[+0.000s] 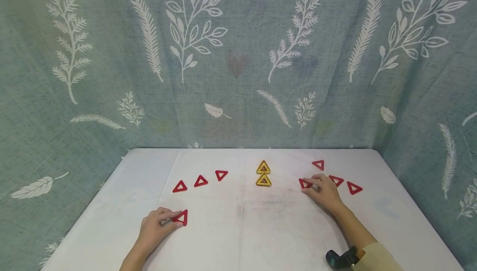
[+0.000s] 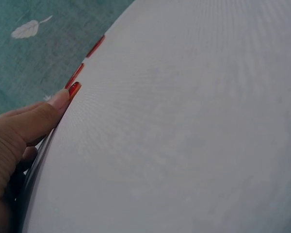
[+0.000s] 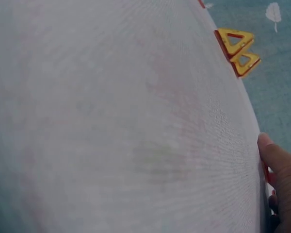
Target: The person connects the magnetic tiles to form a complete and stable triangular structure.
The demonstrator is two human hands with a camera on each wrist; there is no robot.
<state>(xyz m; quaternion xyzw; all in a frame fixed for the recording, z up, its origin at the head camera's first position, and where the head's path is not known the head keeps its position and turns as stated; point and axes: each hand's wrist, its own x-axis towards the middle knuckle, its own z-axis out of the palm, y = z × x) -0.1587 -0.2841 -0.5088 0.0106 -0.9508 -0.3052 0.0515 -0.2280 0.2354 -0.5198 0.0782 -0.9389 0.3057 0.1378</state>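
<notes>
At the front left of the white table, my left hand point(image 1: 155, 226) pinches a red triangle frame point(image 1: 184, 218) between thumb and fingers. In the left wrist view the thumb lies along the edge of that red triangle point(image 2: 74, 89). Farther right, my right hand point(image 1: 325, 191) pinches another red triangle frame point(image 1: 304, 184) by its right side. The right wrist view shows the right thumb point(image 3: 276, 154), with only a sliver of red beside it. Between the hands, toward the back, two yellow triangle frames point(image 1: 263, 180) stand in line, one behind the other, seemingly touching.
Three red triangles point(image 1: 201, 181) lie in a slanted row at the back left. Around the right hand lie more: one behind it point(image 1: 318, 164), one partly hidden by it point(image 1: 337, 181), one to its right point(image 1: 354, 188). Patterned cloth point(image 1: 238, 97) hangs behind the table point(image 1: 238, 238).
</notes>
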